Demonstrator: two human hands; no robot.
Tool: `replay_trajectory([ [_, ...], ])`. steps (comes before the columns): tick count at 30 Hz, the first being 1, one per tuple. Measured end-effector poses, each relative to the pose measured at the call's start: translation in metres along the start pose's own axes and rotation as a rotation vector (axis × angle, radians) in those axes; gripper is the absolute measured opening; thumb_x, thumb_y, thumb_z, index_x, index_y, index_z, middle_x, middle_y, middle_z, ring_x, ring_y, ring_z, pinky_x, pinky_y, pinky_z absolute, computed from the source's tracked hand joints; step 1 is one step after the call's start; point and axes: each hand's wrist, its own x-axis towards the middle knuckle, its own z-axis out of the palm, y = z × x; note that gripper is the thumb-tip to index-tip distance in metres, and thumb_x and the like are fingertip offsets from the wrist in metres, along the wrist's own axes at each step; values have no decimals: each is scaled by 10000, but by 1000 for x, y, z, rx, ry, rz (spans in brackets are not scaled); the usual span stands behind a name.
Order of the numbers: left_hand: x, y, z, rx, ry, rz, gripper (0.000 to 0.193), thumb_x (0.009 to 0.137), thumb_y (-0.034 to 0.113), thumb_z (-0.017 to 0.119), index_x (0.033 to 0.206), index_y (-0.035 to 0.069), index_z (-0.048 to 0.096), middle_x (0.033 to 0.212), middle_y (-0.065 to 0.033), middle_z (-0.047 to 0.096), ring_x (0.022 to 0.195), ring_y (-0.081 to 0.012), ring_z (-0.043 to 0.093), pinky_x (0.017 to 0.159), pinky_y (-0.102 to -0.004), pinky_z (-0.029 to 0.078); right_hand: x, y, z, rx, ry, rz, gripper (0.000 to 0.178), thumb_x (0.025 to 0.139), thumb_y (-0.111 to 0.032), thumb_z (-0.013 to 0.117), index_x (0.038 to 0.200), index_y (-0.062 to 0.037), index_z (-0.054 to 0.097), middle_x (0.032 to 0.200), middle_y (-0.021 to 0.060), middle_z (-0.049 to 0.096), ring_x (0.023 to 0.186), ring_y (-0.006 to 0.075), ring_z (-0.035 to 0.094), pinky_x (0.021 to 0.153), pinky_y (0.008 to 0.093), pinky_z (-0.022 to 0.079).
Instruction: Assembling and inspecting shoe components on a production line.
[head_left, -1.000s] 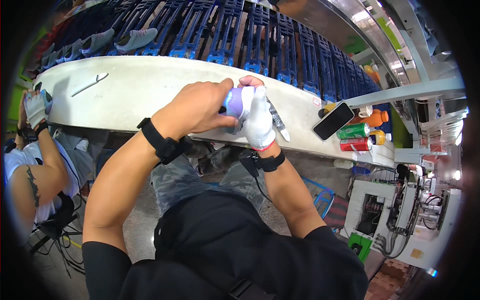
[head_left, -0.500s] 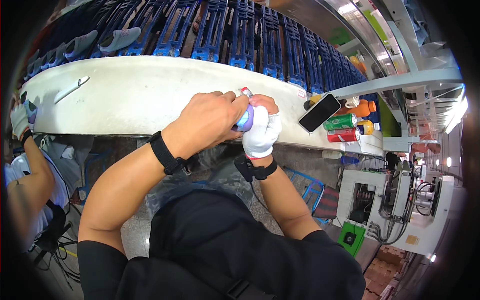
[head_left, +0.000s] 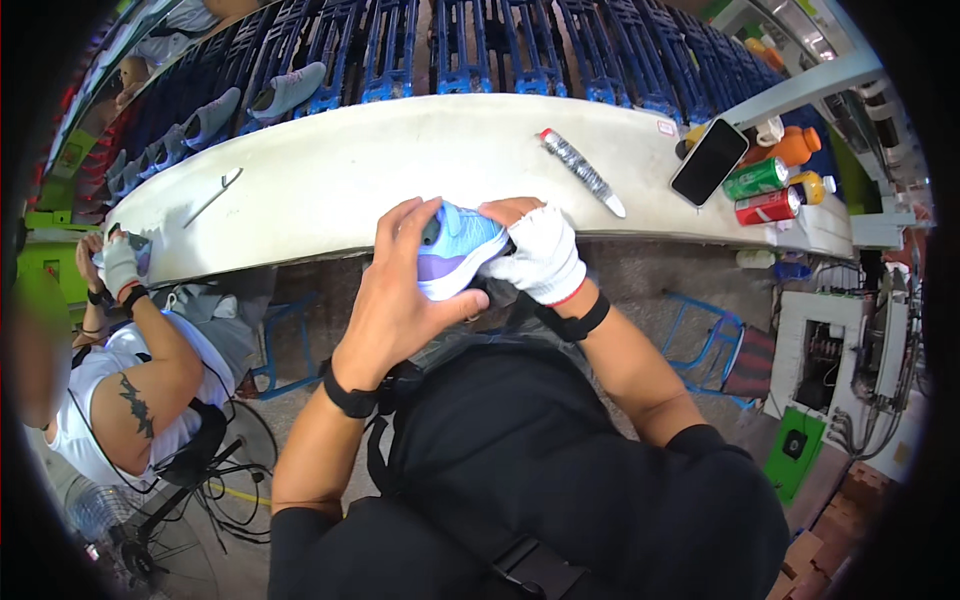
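Both hands have dropped back from over the bench toward the body since half a second ago, and now the shoe [head_left: 455,250] shows way more than before: a small blue and lilac sneaker with a white sole, sitting right at the near edge of the white workbench [head_left: 400,150]. Bare left hand [head_left: 395,295] is wrapped round its left side, fingers [head_left: 405,225] spread up over the top and the thumb pressed under the sole. Gloved right hand [head_left: 540,255], white fingerless glove, clamps the other end, fingertips curled onto the upper. Past the right fingers lies a silvery tube-like tool [head_left: 583,172], and further right a black phone [head_left: 708,161] next to some drink cans [head_left: 757,190]. Off to the left, another person's gloved hand [head_left: 120,265] holds something small, can't tell what.
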Motion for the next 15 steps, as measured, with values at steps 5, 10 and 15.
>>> replay_trajectory([
  [5, -16, -15, 10, -27, 96, -21, 984, 749, 250, 955, 1615, 138, 504, 1655, -173, 467, 1309, -439, 681, 1038, -509, 615, 14, -1, -14, -10, -178, 45, 757, 690, -601, 942, 1187, -59, 761, 1114, 124, 778, 1019, 348, 742, 912, 438, 587],
  [10, -26, -21, 21, 29, 148, 49, 926, 755, 228, 937, 1594, 145, 555, 1670, -147, 478, 1207, -417, 742, 969, -486, 648, 8, -3, -9, -120, -139, 23, 773, 710, -753, 842, 1125, -102, 786, 1025, 82, 754, 944, 304, 727, 858, 443, 555],
  [15, -24, -23, 19, 80, 185, 88, 944, 720, 241, 968, 1577, 137, 585, 1658, -147, 484, 1139, -413, 767, 930, -477, 660, 2, -10, -4, -35, -3, 10, 734, 728, -592, 937, 1187, -43, 774, 1071, 132, 780, 998, 361, 743, 906, 450, 586],
])
